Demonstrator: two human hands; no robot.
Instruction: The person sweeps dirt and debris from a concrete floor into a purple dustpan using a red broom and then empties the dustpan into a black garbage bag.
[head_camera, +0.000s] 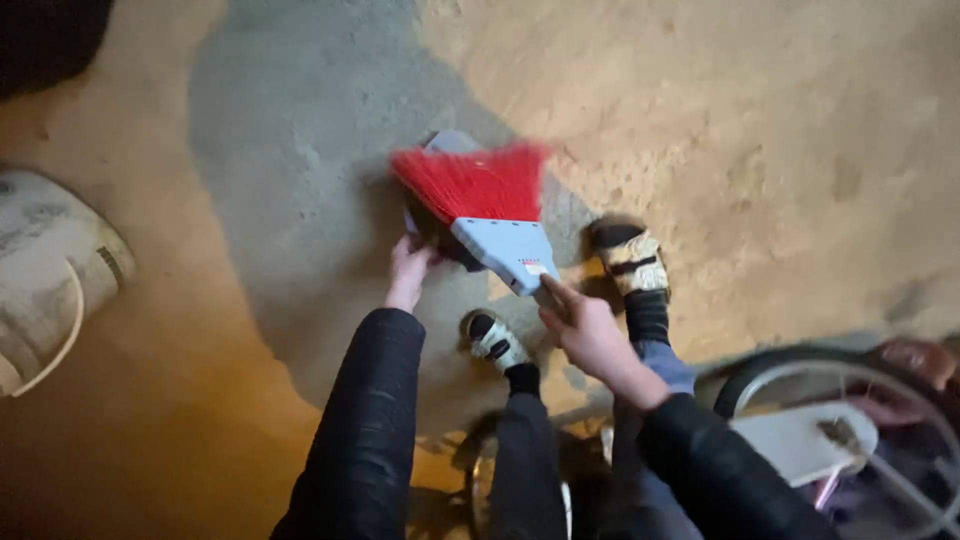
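While the broom (487, 205) blurs with motion over the grey patch of floor (300, 150), the sweeping step looks to be in hand: red bristles fan toward 12 o'clock, pale blue head below them, and a grey dustpan (440, 150) shows partly behind the bristles at about 11 o'clock from the broom head

Head view, hands: right hand (590, 335) closed round the broom's handle just under the blue head; left hand (408, 270) gripping a dark part at the dustpan's near edge, fingers curled. Both sleeves black

Judgement: next move calls for a short stroke of the bristles into the pan while the left hand keeps the pan flat on the floor

Around: two slippered feet (630, 260), at 3 and 5 o'clock of the broom, close to the sweep path, so likely in the way. Sandy dust floor at 1 to 3 o'clock. Pale bucket (50, 270) well apart at 9 o'clock. Bicycle wheel (850, 420) at 4 o'clock, near the right arm
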